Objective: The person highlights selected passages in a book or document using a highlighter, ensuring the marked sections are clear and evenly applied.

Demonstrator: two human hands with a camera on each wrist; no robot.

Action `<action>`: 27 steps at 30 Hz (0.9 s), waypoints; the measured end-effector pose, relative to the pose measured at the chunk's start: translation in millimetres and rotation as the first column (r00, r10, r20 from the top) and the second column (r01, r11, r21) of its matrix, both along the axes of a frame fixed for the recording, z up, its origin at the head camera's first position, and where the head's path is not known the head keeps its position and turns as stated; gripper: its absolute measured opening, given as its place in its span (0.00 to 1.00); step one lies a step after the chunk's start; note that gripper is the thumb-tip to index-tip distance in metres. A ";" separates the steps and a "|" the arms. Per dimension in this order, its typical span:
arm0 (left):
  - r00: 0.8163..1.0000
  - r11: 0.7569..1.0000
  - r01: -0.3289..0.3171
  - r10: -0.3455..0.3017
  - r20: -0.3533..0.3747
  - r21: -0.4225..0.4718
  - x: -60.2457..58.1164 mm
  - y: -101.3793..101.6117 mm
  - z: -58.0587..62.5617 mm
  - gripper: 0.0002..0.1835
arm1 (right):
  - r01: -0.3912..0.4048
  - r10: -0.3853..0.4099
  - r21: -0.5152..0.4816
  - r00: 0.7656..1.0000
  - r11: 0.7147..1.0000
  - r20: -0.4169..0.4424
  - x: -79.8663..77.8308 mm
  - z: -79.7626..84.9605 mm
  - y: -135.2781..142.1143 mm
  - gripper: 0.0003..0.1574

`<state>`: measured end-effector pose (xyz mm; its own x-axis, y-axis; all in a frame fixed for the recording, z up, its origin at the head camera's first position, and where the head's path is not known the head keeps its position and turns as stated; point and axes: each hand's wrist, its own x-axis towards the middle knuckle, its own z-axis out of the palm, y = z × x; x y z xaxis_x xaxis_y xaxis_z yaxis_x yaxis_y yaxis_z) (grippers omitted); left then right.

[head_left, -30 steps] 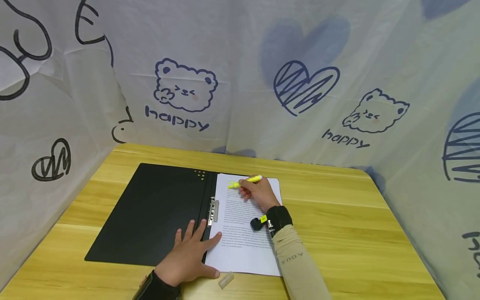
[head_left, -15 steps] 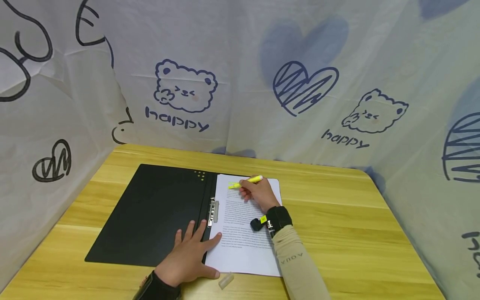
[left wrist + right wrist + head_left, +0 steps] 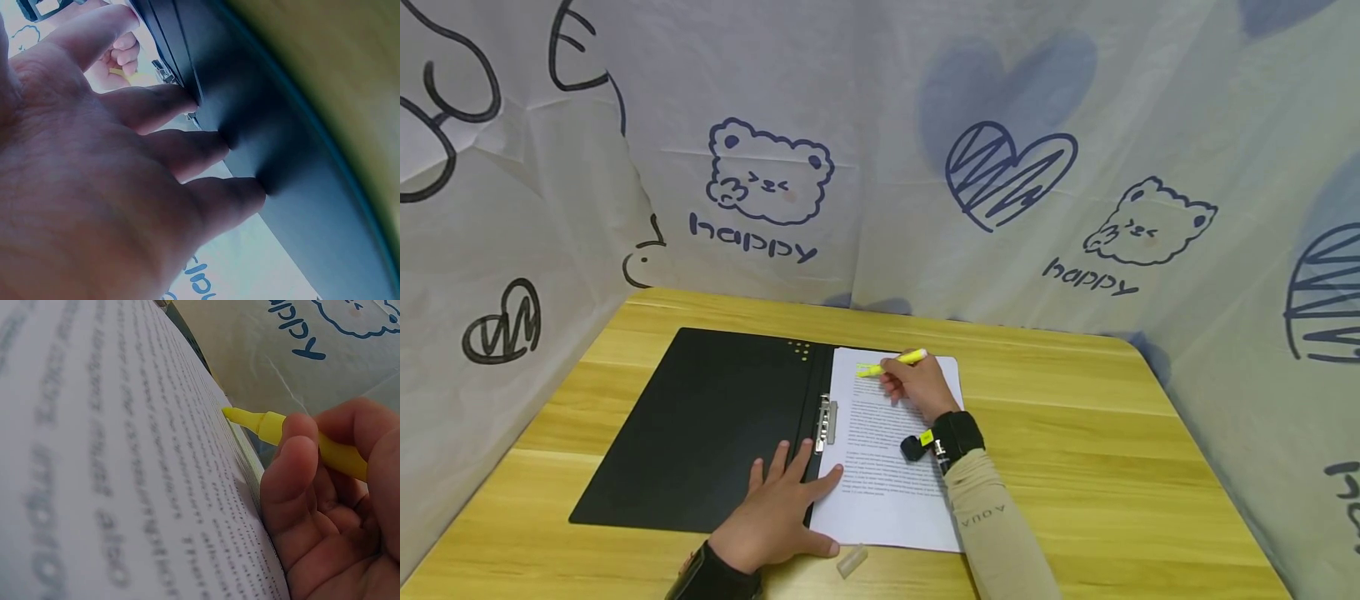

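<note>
My right hand [image 3: 919, 387] pinches a yellow highlighter [image 3: 912, 357] between thumb and fingers, near the top of a printed sheet [image 3: 880, 517]. In the right wrist view the highlighter's tip [image 3: 232, 414] is right at the paper, and yellow marking shows along the upper lines. The sheet lies on the right half of an open black folder [image 3: 700, 425], beside its metal clip [image 3: 826, 422]. My left hand [image 3: 778, 508] is spread with fingers straight, resting across the folder's spine and the sheet's lower left edge. In the left wrist view its fingertips [image 3: 256, 190] touch the black cover.
A translucent pen cap [image 3: 852, 562] lies on the wooden table [image 3: 1075, 433] just below the sheet, near my left thumb. A pale cloth [image 3: 880, 100] with drawn bears and hearts hangs around the table's back and sides.
The highlighter and my right hand have shifted very slightly to the right along the upper lines. My left hand, the folder and the cap stay where they were.
</note>
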<state>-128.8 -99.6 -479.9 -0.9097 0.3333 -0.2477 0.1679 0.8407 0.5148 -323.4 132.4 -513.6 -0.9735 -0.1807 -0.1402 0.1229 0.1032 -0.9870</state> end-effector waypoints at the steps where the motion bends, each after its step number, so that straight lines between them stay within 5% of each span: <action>1: 1.000 1.000 -0.001 0.001 0.001 0.000 0.0 0.0 -0.2 0.50 | 0.000 0.000 0.002 1.000 1.000 -0.001 0.0 -0.1 0.2 0.16; 27: 1.000 1.000 0.005 -0.005 -0.016 0.004 0.3 0.1 -0.7 0.50 | 0.042 -0.042 0.020 0.999 0.999 0.003 -1.3 0.8 1.1 0.14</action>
<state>-128.6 -99.6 -480.6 -0.9116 0.3392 -0.2322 0.1804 0.8377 0.5154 -324.8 133.6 -512.8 -0.9797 -0.1368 -0.1468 0.1310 0.1179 -0.9843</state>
